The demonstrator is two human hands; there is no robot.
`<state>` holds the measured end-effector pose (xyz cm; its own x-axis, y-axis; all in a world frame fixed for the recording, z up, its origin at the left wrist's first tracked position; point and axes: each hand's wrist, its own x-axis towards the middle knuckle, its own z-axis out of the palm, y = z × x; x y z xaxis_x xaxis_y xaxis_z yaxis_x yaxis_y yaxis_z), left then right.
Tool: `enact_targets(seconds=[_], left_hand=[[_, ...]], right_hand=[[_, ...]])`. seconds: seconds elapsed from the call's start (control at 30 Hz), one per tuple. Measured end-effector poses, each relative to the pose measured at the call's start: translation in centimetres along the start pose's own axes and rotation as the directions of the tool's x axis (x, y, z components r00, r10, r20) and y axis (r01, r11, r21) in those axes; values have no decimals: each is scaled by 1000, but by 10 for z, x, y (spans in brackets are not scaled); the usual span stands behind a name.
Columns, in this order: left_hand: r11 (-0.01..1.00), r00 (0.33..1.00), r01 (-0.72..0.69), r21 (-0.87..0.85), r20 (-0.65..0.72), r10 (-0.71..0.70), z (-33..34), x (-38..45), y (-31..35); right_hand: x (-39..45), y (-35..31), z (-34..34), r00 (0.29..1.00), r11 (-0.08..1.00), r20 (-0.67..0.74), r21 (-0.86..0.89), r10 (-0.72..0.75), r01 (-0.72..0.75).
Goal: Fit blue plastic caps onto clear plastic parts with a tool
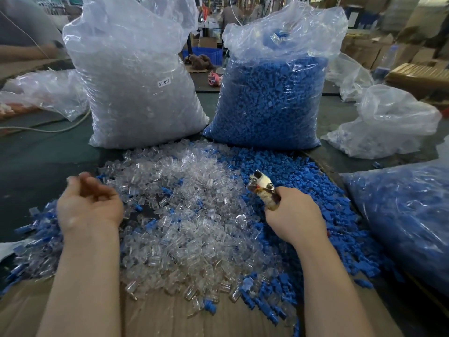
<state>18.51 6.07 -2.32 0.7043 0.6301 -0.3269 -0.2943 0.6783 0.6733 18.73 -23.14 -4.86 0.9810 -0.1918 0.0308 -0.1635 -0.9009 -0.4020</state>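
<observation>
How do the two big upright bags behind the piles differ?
The left bag holds clear parts; the right bag holds blue caps. The left bag carries a white sticker reading SJ 017; the right bag shows no label. Both are clear plastic, stand upright and are nearly full.

Both bare forearms reach forward over the heap of clear parts [184, 215]. Left hand [88, 203] hovers at the heap's left edge, blurry, fingers loosely curled, nothing visible in it. Right hand [295, 215] at the heap's right side grips the tool [263, 190], its head pointing up-left.
</observation>
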Motion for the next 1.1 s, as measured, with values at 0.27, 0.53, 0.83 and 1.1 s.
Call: enact_targets(seconds=[0.27, 0.53, 0.83, 1.1], left_hand=[[519, 846, -322, 791, 487, -217, 31, -36, -39], [-199, 776, -626, 754, 577, -255, 31, -39, -64], [-158, 779, -626, 764, 599, -186, 25, -35, -66], [105, 786, -611, 784, 617, -41, 32, -47, -61]], right_hand=[[-1, -7, 2, 997, 998, 66, -60, 26, -22], [-5, -14, 1, 997, 996, 77, -91, 28, -21], [-9, -15, -6, 995, 984, 34, -157, 94, -87], [-6, -14, -4, 993, 995, -82, 52, 88, -84]])
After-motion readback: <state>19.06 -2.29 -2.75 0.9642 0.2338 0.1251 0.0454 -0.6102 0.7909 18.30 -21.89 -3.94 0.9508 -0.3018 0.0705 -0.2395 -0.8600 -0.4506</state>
